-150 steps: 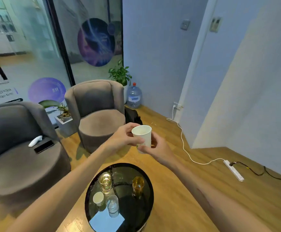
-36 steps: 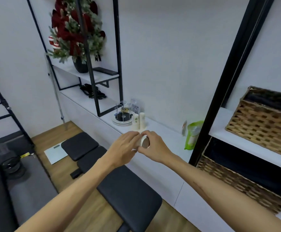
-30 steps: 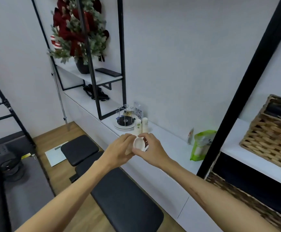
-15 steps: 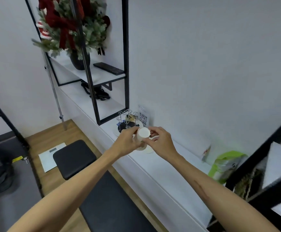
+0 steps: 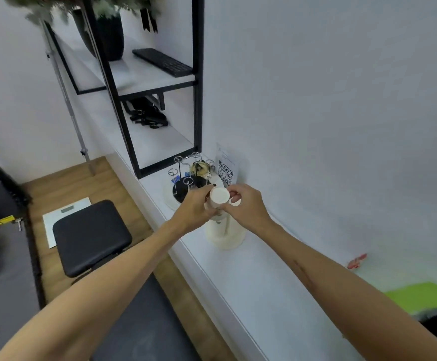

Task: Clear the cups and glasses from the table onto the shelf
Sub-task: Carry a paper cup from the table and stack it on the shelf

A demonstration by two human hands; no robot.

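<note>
At frame centre we find both hands pinching one inverted paper cup; left hand and right hand grip opposite sides, apparently to lower it squarely onto the stacked cups standing on the white shelf.

Both forearms reach forward and converge. The left hand and right hand meet knuckles up, fingers curled in a shared grip on the white paper cup, thumbs pinching its sides.
</note>
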